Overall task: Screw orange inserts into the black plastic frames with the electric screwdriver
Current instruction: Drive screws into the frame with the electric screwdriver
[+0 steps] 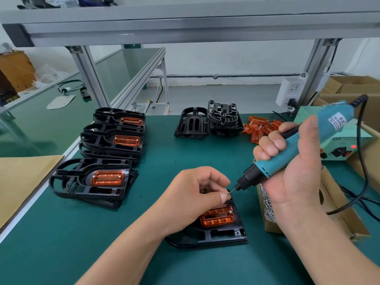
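A black plastic frame (222,235) lies on the green mat near me, with an orange insert (218,218) seated in it. One screw head shows at the insert's right end. Above that frame, my left hand (197,194) pinches a small screw (226,194) between thumb and forefinger. The bit of the teal electric screwdriver (287,153) touches that screw. My right hand (292,167) grips the screwdriver's body, which slants down to the left.
Stacks of black frames with orange inserts (107,177) stand at the left. Bare black frames (207,123) and loose orange inserts (261,127) lie at the back. A cardboard box of screws (267,204) sits under my right hand. The power unit (337,147) stands right.
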{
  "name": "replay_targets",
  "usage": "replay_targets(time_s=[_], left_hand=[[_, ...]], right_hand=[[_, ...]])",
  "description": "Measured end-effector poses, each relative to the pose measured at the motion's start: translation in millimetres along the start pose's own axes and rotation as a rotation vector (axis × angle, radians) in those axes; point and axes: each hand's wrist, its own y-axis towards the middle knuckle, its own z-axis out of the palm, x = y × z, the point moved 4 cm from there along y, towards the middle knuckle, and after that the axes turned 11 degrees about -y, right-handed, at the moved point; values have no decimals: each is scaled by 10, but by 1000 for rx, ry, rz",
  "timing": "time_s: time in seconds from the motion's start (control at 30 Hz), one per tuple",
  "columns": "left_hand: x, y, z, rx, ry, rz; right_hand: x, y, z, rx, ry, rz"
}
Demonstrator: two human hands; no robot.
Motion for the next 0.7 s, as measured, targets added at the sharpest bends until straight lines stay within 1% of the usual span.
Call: replay_targets(time_s=[0.2, 0.3, 0.37, 0.4, 0.53, 0.63, 0.7], left_hand=[[-71, 3, -82, 31, 74, 48], [-102, 31, -272, -90, 170, 74], [-88, 37, -408, -159, 318, 47], [-76, 35, -455, -163, 397, 23], [-15, 11, -504, -68, 582, -78], [27, 9, -483, 0, 624, -150], [33, 20, -470, 14, 626, -164]], right_hand=[[-46, -8, 3, -4, 1, 15], [-88, -18, 35, 29, -13, 29], [-128, -31, 73, 63, -37, 39], [-154, -40, 100, 83, -52, 42], [-272, -105, 239, 169, -125, 55], [-344, -152, 346, 237, -158, 72], [-373, -172, 400, 263, -179, 78]])
